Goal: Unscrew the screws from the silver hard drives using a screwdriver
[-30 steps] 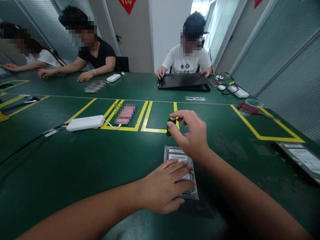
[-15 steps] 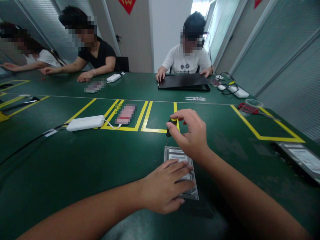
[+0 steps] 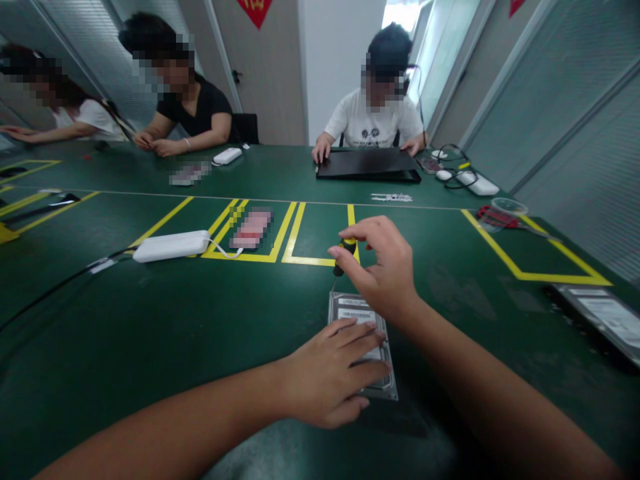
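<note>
Flat on the green table lies a silver hard drive (image 3: 391,387) with a white label. My left hand (image 3: 337,370) rests over it with fingers spread, covering much of the label. Above the drive's far end, my right hand (image 3: 383,263) has its thumb and fingers around a small black and yellow screwdriver (image 3: 340,268). The screwdriver leans slightly, and its thin shaft meets the drive's far left corner. Whether the tip sits in a screw is too small to tell.
At the right edge lies another hard drive (image 3: 607,320). Behind it stands a clear round container (image 3: 505,212) near red-handled tools. A white power strip (image 3: 173,246) with a cable and a pink phone (image 3: 251,229) lie left. Across the table, a person holds a black panel (image 3: 367,163).
My right thumb and fingers have shifted slightly on the screwdriver handle, opening a little. My left hand and the drive stay put. A co-worker at the left has drawn their hands together.
</note>
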### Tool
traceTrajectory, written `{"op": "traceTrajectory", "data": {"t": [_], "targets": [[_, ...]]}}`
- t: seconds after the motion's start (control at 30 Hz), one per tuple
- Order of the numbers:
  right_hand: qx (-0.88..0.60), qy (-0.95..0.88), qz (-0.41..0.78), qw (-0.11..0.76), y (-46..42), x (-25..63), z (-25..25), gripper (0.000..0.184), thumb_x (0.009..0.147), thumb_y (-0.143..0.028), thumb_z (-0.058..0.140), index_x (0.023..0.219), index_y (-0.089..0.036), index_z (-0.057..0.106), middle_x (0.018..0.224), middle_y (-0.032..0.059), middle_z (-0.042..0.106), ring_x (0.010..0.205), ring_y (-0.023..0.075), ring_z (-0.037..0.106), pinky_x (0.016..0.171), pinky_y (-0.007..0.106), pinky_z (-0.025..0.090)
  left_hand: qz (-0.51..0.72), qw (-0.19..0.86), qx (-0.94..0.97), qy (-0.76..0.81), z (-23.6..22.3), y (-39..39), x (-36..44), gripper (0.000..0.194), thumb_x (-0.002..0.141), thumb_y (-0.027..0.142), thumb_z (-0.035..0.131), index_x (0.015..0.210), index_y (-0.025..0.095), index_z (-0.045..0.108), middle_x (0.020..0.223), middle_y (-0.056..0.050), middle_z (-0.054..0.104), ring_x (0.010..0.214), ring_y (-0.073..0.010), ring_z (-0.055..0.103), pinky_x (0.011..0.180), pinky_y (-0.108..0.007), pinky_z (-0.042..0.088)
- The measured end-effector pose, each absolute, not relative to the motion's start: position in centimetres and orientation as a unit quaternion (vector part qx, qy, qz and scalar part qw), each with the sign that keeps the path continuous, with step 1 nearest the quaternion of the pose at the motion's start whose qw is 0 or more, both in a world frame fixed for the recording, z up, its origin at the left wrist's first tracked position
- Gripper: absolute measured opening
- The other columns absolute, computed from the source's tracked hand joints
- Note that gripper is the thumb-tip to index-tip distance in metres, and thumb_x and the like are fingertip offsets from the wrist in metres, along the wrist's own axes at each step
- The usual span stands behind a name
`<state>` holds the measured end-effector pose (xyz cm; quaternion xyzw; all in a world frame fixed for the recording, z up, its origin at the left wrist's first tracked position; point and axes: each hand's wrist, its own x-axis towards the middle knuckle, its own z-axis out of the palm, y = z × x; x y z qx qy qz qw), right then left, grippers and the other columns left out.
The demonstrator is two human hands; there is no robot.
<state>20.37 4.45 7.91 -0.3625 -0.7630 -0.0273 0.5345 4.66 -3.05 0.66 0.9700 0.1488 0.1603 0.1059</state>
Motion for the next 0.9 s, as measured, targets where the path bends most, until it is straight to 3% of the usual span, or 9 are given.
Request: {"op": "traceTrajectory", "data": {"t": [0.2,0.47,0.73,0.9], "targets": [[-0.358,-0.759,-0.025,0.543,4.33,20.25,7.86,0.016,0.085,-0.016,0.058,0.1,-0.018,0.064,0.094,0.004,0.07,0.086,0.0175,0.06,0.075,0.034,0.047,0.16,0.111,0.97,0.148,0.34,-3.06,4.72,0.051,0.088,0.042,0.056,0.134,0.02,0.052,0.152,-0.016,0.042,0.145,-0.0319,0.032,0.119,-0.049,0.025],[-0.36,-0.762,-0.02,0.538,4.41,20.37,7.75,0.015,0.085,-0.032,0.067,0.094,-0.02,0.063,0.09,0.0036,0.064,0.087,0.0181,0.058,0.076,0.035,0.048,0.163,0.11,0.969,0.147,0.73,-3.0,4.73,0.051,0.088,0.041,0.056,0.134,0.019,0.052,0.151,-0.016,0.043,0.145,-0.0319,0.033,0.118,-0.049,0.026],[-0.357,-0.762,-0.023,0.539,4.25,20.23,7.85,0.018,0.086,-0.016,0.056,0.102,-0.02,0.064,0.095,0.0035,0.07,0.086,0.0172,0.061,0.073,0.034,0.047,0.158,0.109,0.97,0.151,0.63,-3.06,4.72,0.051,0.088,0.041,0.057,0.135,0.02,0.052,0.152,-0.015,0.042,0.145,-0.0324,0.033,0.119,-0.049,0.026],[-0.353,-0.764,-0.016,0.54,4.34,20.21,7.97,0.016,0.085,-0.031,0.067,0.096,-0.019,0.063,0.093,0.0047,0.064,0.088,0.0181,0.058,0.074,0.034,0.048,0.164,0.106,0.969,0.149,0.47,-3.05,4.76,0.052,0.087,0.041,0.057,0.134,0.02,0.053,0.152,-0.015,0.043,0.144,-0.0325,0.034,0.119,-0.049,0.026]]}}
